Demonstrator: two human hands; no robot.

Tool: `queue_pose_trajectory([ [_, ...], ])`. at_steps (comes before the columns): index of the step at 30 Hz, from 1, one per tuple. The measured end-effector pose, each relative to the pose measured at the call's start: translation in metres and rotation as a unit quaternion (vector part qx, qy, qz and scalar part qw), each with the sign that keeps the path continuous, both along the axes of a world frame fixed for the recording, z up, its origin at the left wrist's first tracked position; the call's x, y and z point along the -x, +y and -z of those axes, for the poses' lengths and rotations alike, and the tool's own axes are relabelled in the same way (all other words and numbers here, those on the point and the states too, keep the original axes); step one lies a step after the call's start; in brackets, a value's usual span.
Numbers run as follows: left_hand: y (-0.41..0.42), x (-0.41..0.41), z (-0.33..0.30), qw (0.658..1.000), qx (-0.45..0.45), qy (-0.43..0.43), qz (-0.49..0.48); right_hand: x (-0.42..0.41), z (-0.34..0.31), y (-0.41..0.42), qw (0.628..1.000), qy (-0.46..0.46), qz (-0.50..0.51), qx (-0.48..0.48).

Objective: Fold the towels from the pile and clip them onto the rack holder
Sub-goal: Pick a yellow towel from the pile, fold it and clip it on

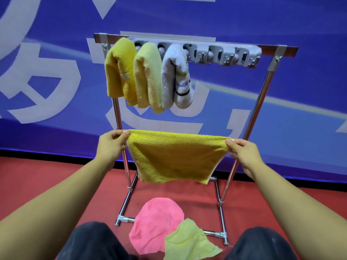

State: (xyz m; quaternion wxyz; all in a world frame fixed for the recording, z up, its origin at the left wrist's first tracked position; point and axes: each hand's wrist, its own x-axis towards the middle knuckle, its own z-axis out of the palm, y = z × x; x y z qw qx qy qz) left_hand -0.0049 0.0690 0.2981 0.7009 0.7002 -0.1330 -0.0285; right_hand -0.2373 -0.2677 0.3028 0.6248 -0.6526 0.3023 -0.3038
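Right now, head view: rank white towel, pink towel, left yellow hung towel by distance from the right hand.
Right hand grips the held yellow towel.
1. White towel, on the rack, up-left.
2. Pink towel, floor, down-left.
3. Left yellow hung towel, rack's far left.
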Motion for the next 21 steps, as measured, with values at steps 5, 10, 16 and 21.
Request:
queue_pose_trajectory([
  [5,-0.010,0.003,0.049,0.996,0.035,0.056,-0.060,-0.012,0.038,0.005,0.997,-0.008,0.052,-0.048],
  [10,-0.028,0.007,0.090,0.987,0.046,0.126,-0.084,-0.030,0.079,0.012,0.987,-0.013,0.101,-0.121],
  [16,-0.049,0.023,0.124,0.980,0.048,0.183,-0.067,-0.045,0.120,0.030,0.978,0.001,0.075,-0.197],
  [21,-0.085,0.043,0.131,0.969,0.078,0.235,-0.016,-0.059,0.125,0.043,0.990,0.039,0.006,-0.137],
])
